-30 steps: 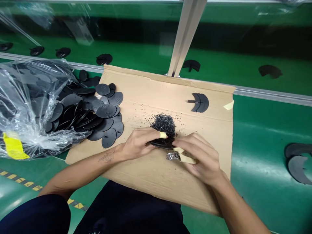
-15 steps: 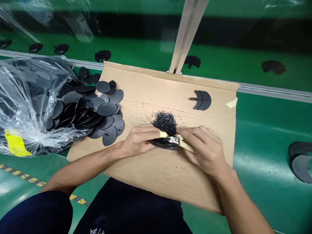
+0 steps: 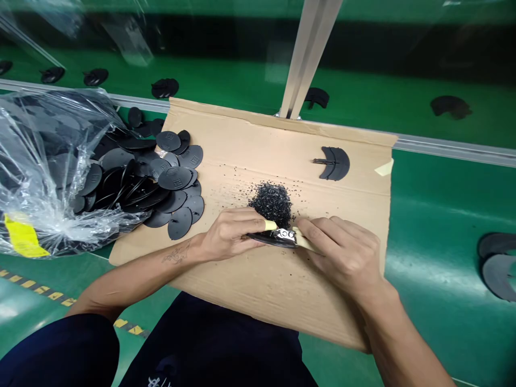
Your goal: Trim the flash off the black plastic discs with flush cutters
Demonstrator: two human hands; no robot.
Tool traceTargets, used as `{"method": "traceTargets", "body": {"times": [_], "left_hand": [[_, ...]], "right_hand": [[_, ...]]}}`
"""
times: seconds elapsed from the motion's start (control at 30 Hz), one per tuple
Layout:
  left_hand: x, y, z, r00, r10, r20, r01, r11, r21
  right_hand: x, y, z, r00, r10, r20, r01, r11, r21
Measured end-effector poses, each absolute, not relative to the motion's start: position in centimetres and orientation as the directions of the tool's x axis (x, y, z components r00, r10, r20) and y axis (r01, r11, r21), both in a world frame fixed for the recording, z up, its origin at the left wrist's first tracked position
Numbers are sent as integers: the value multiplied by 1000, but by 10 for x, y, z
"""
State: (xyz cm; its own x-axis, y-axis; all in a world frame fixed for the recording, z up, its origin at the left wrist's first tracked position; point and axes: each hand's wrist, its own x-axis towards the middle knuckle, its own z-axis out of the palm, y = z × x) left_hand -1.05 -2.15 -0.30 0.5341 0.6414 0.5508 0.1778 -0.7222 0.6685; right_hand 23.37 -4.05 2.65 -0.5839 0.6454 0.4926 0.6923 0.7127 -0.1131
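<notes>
My left hand (image 3: 236, 232) pinches a flat black plastic disc (image 3: 274, 239) by its left side, with pale yellow tape wrapped on the thumb. In my right hand (image 3: 342, 250) is a pair of pliers-like nippers (image 3: 287, 234) with pale yellow handles. Their metal jaws lie against the disc's upper edge; my fingers cover most of the handles. Just beyond the disc sits a heap of small black clippings (image 3: 272, 201) on the cardboard sheet (image 3: 242, 290). Further back to the right lies a black crescent-shaped part (image 3: 335, 163) with a thin stem.
Many loose black discs (image 3: 175, 177) spill from a clear plastic bag (image 3: 52, 177) with a yellow label on the left. A metal post (image 3: 308, 59) rises behind the cardboard, in front of a clear panel. Curved black parts (image 3: 500, 269) lie on the green surface at the right.
My right hand has closed further around the nippers, whose handles now sit closer together. The disc and left hand stay almost in place; the view has shifted slightly.
</notes>
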Motion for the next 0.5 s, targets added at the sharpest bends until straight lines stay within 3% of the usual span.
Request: {"method": "traceTargets", "body": {"times": [0.13,0.5], "left_hand": [[-11,-22,0,508,667,545,217,-711,669],[-11,-20,2,557,611,563,376,-789,485]], "right_hand": [[232,-41,25,-539,677,501,694,694,-192],[237,-35,16,-518,729,447,734,648,-206]]}}
